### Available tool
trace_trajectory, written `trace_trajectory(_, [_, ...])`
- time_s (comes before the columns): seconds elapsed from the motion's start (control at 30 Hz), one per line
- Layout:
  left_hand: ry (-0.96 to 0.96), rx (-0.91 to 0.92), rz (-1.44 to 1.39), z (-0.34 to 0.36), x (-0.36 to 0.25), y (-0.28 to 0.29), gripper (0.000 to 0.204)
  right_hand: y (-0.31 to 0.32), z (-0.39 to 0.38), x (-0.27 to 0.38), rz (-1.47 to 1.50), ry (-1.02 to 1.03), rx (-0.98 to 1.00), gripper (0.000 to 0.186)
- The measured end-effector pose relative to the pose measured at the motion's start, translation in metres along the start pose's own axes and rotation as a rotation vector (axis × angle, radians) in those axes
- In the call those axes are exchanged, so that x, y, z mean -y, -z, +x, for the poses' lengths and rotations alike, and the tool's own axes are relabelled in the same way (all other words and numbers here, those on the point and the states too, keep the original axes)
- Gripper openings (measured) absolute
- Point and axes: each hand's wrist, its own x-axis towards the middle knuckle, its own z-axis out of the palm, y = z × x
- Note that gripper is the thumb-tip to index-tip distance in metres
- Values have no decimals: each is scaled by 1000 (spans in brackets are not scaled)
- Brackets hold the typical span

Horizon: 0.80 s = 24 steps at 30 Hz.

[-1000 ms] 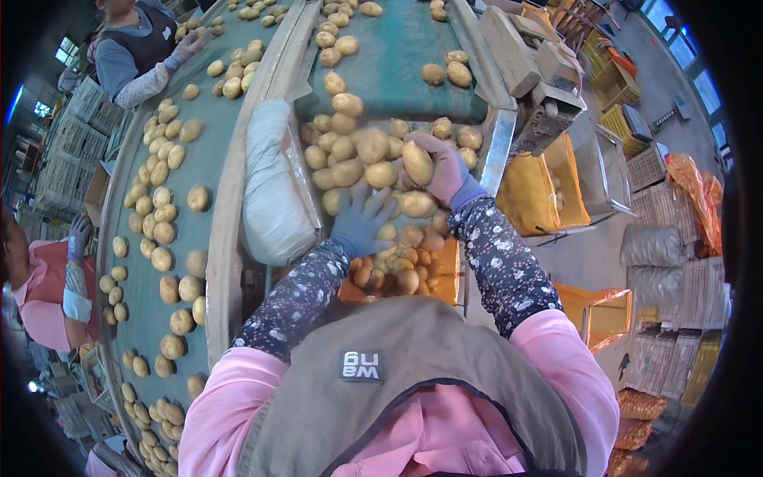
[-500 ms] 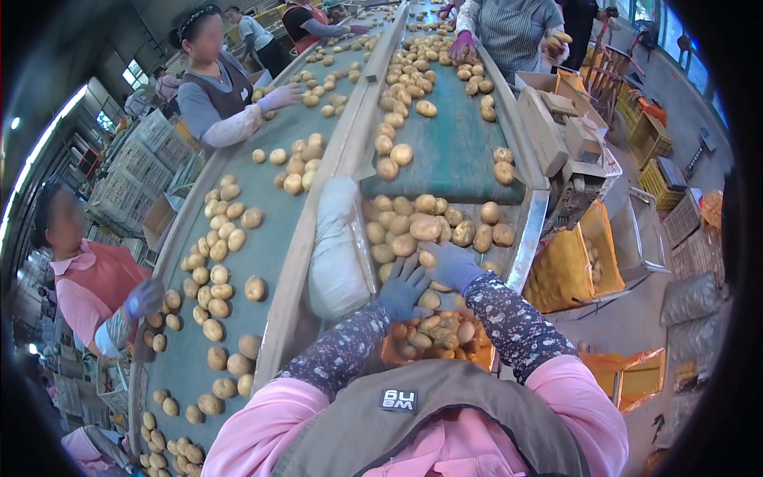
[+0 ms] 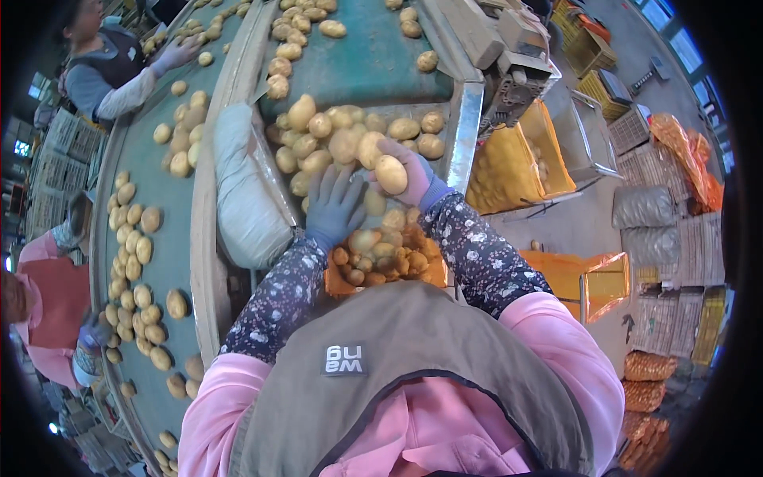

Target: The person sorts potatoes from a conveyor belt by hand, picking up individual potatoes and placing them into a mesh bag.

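My right hand (image 3: 416, 176), in a grey-purple glove, is closed around a pale potato (image 3: 390, 175) at the end of the sorting chute. A second potato (image 3: 370, 149) lies against its fingertips. My gloved left hand (image 3: 334, 208) is open, fingers spread, beside the near edge of the potato heap (image 3: 338, 126); its palm side is hidden. Below and between my hands, an orange mesh bag (image 3: 340, 284) holds many potatoes. Several potatoes between the heap and the bag look smeared by motion.
A green conveyor belt (image 3: 358, 63) feeds the heap. To its left, past a wooden divider (image 3: 208, 199), another belt (image 3: 171, 262) carries potatoes beside two co-workers. A plastic-wrapped bundle (image 3: 248, 191) flanks my left arm. Orange bags (image 3: 548, 143) stand at right.
The view has shifted, lowering my body less and bringing the chute higher in the picture. My right hand has closed on a potato. Potatoes now tumble toward the bag.
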Motion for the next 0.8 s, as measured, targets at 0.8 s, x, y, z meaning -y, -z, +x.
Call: trace_trajectory(0.8, [-393, 423, 163, 48, 3, 3, 73, 48, 1, -3, 478, -159, 370, 45])
